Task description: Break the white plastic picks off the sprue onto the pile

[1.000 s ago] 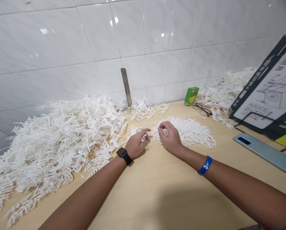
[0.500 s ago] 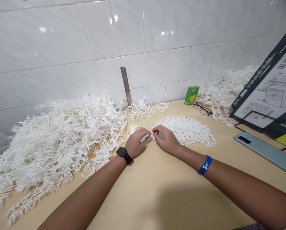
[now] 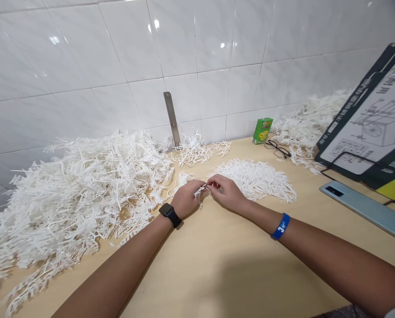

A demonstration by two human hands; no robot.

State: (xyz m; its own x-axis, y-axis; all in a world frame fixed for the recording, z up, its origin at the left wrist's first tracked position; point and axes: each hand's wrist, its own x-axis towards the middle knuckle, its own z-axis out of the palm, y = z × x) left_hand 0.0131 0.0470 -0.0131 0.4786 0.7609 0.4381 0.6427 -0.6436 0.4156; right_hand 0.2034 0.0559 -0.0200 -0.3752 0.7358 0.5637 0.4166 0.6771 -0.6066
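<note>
My left hand (image 3: 188,197), with a black watch on the wrist, is closed on a small white branched plastic piece (image 3: 200,191). Fingertips of my right hand (image 3: 226,192) pinch at the right end of that same piece, so the hands nearly meet. Behind my right hand lies a flat heap of short white strips (image 3: 255,179). To the left of my left hand rises a large tangled pile of white branched pieces (image 3: 94,190). A smaller cluster of white bits (image 3: 192,150) sits beyond the hands, near the wall.
A metal bracket (image 3: 171,118) stands against the tiled wall. At the back right are a green box (image 3: 262,130), eyeglasses (image 3: 277,149) and another white pile (image 3: 311,119). A large printed carton (image 3: 366,132) leans at the right, with a light-blue phone (image 3: 366,210) before it.
My right fingertips have come closer to my left hand and now meet the end of the white piece. The whole view has shifted slightly.
</note>
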